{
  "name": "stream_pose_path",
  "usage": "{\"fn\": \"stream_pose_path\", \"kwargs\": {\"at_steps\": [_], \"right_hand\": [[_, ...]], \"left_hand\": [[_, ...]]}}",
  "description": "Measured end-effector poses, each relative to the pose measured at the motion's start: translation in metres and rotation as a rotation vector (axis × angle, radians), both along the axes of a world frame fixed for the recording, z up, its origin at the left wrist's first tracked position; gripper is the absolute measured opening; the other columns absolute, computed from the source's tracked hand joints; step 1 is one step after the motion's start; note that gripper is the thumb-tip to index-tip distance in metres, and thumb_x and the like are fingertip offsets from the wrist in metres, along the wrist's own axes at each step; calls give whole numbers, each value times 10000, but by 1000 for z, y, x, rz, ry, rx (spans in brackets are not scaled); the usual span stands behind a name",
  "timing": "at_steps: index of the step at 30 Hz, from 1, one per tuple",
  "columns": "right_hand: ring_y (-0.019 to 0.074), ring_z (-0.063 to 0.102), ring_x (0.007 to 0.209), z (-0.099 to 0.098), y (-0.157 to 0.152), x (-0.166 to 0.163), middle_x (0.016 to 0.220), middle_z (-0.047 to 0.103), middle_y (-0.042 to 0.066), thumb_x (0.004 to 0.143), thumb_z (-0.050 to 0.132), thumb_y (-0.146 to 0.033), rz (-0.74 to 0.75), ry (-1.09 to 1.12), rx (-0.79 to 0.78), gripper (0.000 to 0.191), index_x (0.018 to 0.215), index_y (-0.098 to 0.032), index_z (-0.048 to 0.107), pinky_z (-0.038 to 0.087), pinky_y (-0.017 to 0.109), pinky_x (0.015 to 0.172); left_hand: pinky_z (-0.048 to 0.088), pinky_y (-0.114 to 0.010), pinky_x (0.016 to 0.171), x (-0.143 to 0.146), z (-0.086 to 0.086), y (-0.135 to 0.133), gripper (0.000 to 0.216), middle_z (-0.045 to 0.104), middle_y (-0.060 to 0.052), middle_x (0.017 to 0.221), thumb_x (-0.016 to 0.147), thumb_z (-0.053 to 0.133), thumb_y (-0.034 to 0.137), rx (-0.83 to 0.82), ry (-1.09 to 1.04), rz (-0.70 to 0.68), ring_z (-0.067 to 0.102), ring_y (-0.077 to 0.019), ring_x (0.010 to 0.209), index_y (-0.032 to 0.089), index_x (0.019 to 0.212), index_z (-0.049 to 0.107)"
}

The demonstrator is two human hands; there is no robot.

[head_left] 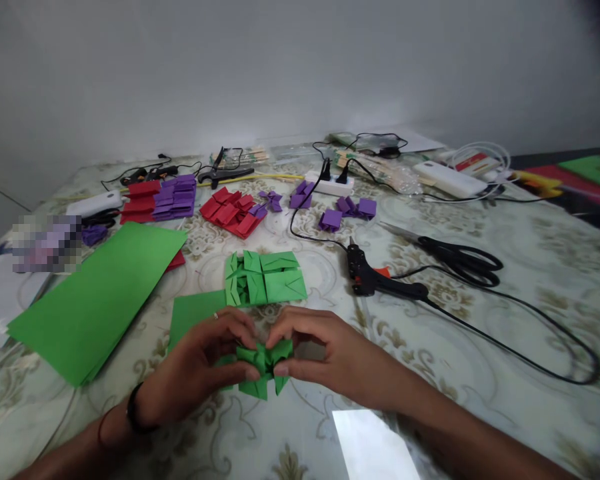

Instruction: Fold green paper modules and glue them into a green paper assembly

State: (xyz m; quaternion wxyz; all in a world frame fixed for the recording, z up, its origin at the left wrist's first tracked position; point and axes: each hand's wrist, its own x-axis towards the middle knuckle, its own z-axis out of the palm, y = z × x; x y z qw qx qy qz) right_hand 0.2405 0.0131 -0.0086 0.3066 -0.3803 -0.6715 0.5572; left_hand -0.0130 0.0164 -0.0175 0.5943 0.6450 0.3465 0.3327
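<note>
Looks like somebody's home to me, with a paper-craft setup on the go. The tabletop [325, 287] has a flowery pattern, way more house than workshop, and there's a plain pale wall [260, 73] on the far side. Craft clues everywhere: green sheets [100, 300] on the left, a folded green piece [255, 387] at the near side, red folded pieces [233, 212] farther back, plus a glue gun [363, 272], scissors [433, 247] and a power strip [325, 187] sitting among it all.

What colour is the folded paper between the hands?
Green; the folded paper shows in the head view, the only one here.
</note>
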Motion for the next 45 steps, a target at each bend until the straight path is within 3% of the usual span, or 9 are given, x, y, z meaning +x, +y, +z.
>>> {"fn": "stream_pose_path", "kwargs": {"at_steps": [3, 5, 9, 15, 20, 27, 32, 38, 45], "right_hand": [[170, 652, 832, 0, 0, 3, 945, 719, 5, 850, 882, -311, 31, 75, -131, 186, 992, -229, 794, 518, 291, 752], [167, 651, 804, 0, 0, 3, 914, 719, 5, 859, 868, -350, 37, 102, -172, 205, 1010, -227, 801, 512, 284, 720], [175, 647, 833, 0, -2, -3, 950, 711, 18, 894, 807, -323, -11, 59, -120, 151, 1010, -228, 787, 501, 287, 719], [156, 551, 768, 1, -8, -16, 842, 602, -26, 831, 840, -304, -84, -11, -58, 234, 914, -226, 636, 443, 259, 654], [139, 512, 707, 0, -10, -21, 845, 562, -38, 861, 757, -290, -128, -81, -48, 227, 920, -234, 545, 390, 260, 605], [138, 535, 693, -3, -11, -20, 854, 599, -37, 835, 690, -187, -157, -181, 30, 189, 924, -237, 531, 398, 267, 610], [145, 625, 734, -1, -11, -17, 936, 659, -11, 833, 657, -131, -120, -125, 42, 197, 987, -232, 587, 478, 257, 628], [195, 706, 928, 3, -9, -12, 1029, 733, 37, 833, 614, -67, -89, -74, 108, 282, 1047, -230, 703, 576, 296, 774], [212, 699, 1036, 4, -5, -5, 1088, 733, 52, 950, 618, -147, -89, 37, 91, 131, 992, -227, 711, 545, 323, 837]], "left_hand": [[664, -375, 850, 0, 9, 1, 187, 700, -77, 1112, 908, 874, 392, -129, -60, -44, 747, -233, 997, 234, 903, 775], [663, -399, 867, 1, 13, 0, 219, 705, -83, 1116, 947, 821, 454, -129, -43, -72, 743, -243, 1005, 243, 920, 770], [635, -431, 954, 3, 12, -4, 272, 686, -91, 1167, 946, 811, 486, 48, 58, -87, 709, -275, 1132, 263, 1069, 716], [603, -341, 886, 10, 6, -9, 207, 682, -34, 1084, 923, 772, 163, 422, 317, 29, 691, -212, 1010, 260, 1015, 613], [594, -324, 880, 12, 9, -11, 212, 653, -23, 1076, 903, 724, 112, 468, 348, 52, 679, -200, 1006, 252, 1001, 599], [605, -340, 888, 12, 7, -12, 173, 667, -37, 1101, 933, 649, 97, 497, 407, 57, 687, -209, 1024, 243, 1018, 616], [637, -327, 828, 8, 7, -11, 184, 670, -46, 1109, 953, 585, 85, 468, 378, 104, 695, -205, 996, 253, 1004, 639], [644, -298, 721, 7, 9, -6, 117, 698, -48, 1039, 1011, 596, 195, 324, 248, 145, 729, -212, 912, 272, 957, 665], [657, -354, 929, 1, 13, -5, 96, 699, -61, 1153, 1027, 686, 374, 176, 168, 77, 729, -240, 1080, 320, 1052, 761]]}}
